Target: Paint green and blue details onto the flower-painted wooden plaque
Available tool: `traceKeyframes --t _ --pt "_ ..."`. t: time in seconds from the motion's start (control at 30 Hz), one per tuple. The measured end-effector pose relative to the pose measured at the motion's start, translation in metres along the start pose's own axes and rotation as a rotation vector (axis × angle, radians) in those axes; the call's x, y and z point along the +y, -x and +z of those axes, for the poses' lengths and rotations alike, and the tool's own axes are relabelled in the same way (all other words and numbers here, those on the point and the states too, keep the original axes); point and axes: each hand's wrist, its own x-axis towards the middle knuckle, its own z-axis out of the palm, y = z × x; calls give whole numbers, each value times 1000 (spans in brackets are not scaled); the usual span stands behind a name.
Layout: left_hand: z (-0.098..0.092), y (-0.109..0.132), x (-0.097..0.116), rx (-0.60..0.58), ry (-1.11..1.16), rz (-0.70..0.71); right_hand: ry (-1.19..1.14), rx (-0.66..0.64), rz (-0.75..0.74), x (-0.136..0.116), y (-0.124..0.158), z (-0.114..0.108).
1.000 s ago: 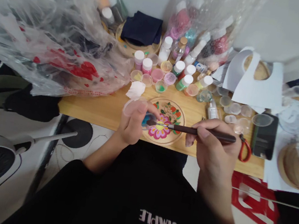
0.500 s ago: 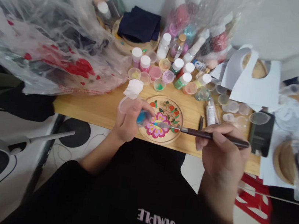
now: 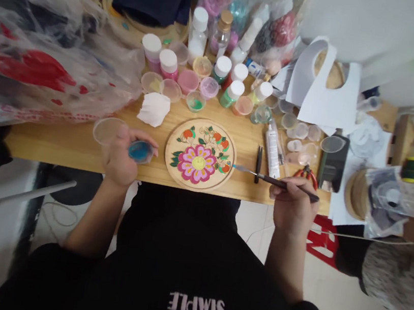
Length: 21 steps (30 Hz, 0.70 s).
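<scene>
My left hand (image 3: 122, 157) grips a small clear cup of blue paint (image 3: 140, 152), its round lid (image 3: 107, 131) hanging open at the left. In my right hand (image 3: 294, 203) is the dark handle of a palette knife (image 3: 271, 180). The knife's narrow blade points left, with blue on its tip, at the right rim of a round wooden plaque (image 3: 173, 142); I cannot tell whether it touches. The plaque lies flat on the table, painted with a pink flower (image 3: 197, 164), orange fruits and green leaves. Both hands are closed, one on either side of it.
Several small cups and white-capped jars (image 3: 234, 93) crowd behind the plaque. A crumpled tissue (image 3: 154, 109) lies left of them. To the right are tweezers (image 3: 258, 165), a white tube (image 3: 274, 149), red-handled pliers (image 3: 306, 175) and a phone (image 3: 333, 167). A big plastic bag (image 3: 48, 76) fills the left.
The blue cup has moved left, away from the plaque, in my left hand. The knife tip has gone from over the cup to the plaque's right edge. The view has shifted.
</scene>
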Motion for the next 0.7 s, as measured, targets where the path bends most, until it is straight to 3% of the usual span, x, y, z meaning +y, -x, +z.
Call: traceKeyframes --t 0.4,0.7 --pt "-1 1 0 -23 2 46 96 0 -11 7 -2 4" --pt "0 0 2 -6 -24 -38 135 -16 -24 8 -2 5"
